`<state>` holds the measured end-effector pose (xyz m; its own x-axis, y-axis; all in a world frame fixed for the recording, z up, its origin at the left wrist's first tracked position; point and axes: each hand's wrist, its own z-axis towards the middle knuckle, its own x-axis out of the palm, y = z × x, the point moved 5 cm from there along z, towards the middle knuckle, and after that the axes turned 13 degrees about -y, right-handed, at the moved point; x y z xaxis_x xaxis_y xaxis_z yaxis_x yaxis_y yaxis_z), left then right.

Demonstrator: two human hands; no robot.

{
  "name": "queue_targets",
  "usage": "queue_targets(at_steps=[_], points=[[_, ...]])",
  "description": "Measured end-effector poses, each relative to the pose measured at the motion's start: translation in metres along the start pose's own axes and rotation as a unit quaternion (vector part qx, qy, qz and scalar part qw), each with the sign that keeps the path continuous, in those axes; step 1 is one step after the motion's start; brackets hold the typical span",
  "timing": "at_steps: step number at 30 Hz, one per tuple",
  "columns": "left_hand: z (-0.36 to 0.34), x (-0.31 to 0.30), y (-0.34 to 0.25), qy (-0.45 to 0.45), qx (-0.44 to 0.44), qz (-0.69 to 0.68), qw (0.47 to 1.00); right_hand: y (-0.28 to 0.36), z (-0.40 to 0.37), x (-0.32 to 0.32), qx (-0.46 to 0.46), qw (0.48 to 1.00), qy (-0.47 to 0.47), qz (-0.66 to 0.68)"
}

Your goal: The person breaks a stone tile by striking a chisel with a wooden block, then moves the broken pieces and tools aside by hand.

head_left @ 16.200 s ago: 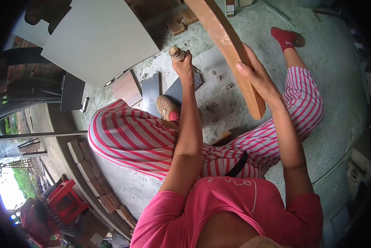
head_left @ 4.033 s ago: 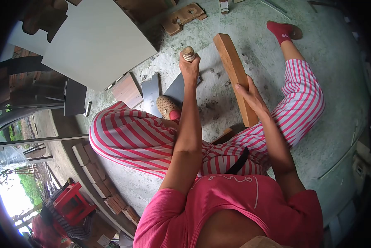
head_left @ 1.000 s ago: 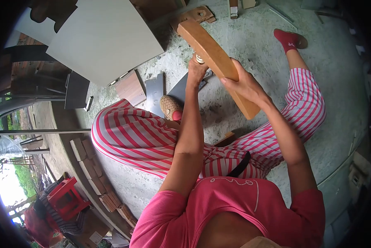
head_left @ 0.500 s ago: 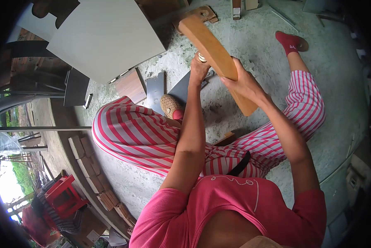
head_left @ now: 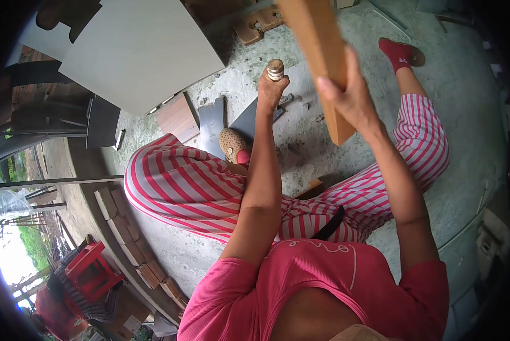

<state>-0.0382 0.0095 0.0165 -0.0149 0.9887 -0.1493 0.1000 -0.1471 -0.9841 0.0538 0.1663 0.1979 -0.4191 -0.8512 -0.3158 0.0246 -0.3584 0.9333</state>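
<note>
My left hand (head_left: 272, 91) is wrapped round an upright chisel (head_left: 275, 67); only its worn wooden handle end with light metal rings shows above the fist, and its lower part is hidden. Held in my right hand (head_left: 354, 102) is a long, thick wooden block (head_left: 317, 48), tilted and slightly blurred, its far end past the top of the view. The block is to the right of the chisel handle, apart from it. Beyond the left fist lies a brown wooden piece with rounded cutouts (head_left: 257, 25). A dark grey board (head_left: 246, 120) is partly hidden by my left forearm.
A large pale panel (head_left: 144, 51) stands at the upper left. Near my foot lie a wood-grain board (head_left: 178, 118) and a grey strip (head_left: 212, 122). Bricks (head_left: 124, 230) line the ledge at lower left, near a red plastic chair (head_left: 93, 273). Small debris dots the concrete floor (head_left: 465, 113).
My right hand has swung the wooden block up and to the right, away from the chisel handle, which is now uncovered. The left hand has barely moved.
</note>
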Motion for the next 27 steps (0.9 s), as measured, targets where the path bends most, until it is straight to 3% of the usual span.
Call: queue_targets(at_steps=[2, 4, 6, 7, 10, 11, 13, 16, 18, 20, 22, 24, 27], points=[[-0.003, 0.005, -0.012, -0.008, 0.039, -0.074, 0.996, -0.054, -0.021, 0.026, 0.056, 0.962, 0.177, -0.2], [-0.002, 0.007, -0.016, -0.007, 0.037, -0.096, 0.995, -0.062, -0.022, 0.024, 0.099, 0.969, 0.193, -0.119], [-0.007, 0.0, -0.003, -0.015, 0.019, -0.111, 0.994, -0.05, -0.013, 0.016, 0.107, 0.982, 0.142, -0.059], [-0.002, -0.001, 0.005, -0.01, 0.021, -0.054, 0.998, -0.038, -0.006, 0.011, 0.097, 0.985, 0.134, -0.04], [-0.001, -0.001, 0.003, -0.005, 0.016, -0.006, 1.0, 0.012, 0.022, -0.01, -0.028, 0.999, 0.038, 0.012], [-0.002, -0.001, 0.001, -0.005, 0.013, -0.004, 1.0, 0.033, 0.026, -0.016, -0.029, 0.999, 0.037, 0.013], [-0.001, 0.0, -0.001, -0.005, 0.014, -0.005, 1.0, 0.076, 0.028, -0.03, -0.08, 0.986, -0.006, 0.144], [0.003, -0.002, 0.009, -0.012, 0.016, -0.017, 1.0, 0.063, 0.026, -0.02, -0.103, 0.99, -0.051, 0.077], [0.005, 0.001, 0.016, 0.002, 0.017, -0.016, 1.0, 0.014, 0.004, 0.006, -0.042, 0.999, -0.02, 0.019], [0.0, 0.003, 0.006, -0.002, 0.041, -0.028, 0.999, -0.03, -0.021, 0.032, 0.041, 0.964, 0.179, -0.191], [0.003, 0.006, -0.005, -0.002, 0.065, -0.04, 0.997, -0.045, -0.025, 0.027, 0.089, 0.958, 0.225, -0.152], [-0.004, 0.004, -0.002, 0.018, 0.05, -0.083, 0.995, -0.033, -0.014, 0.021, 0.11, 0.965, 0.217, -0.095], [-0.003, 0.006, 0.003, 0.003, 0.018, -0.061, 0.998, 0.013, 0.008, 0.003, 0.036, 0.987, 0.15, -0.041]])
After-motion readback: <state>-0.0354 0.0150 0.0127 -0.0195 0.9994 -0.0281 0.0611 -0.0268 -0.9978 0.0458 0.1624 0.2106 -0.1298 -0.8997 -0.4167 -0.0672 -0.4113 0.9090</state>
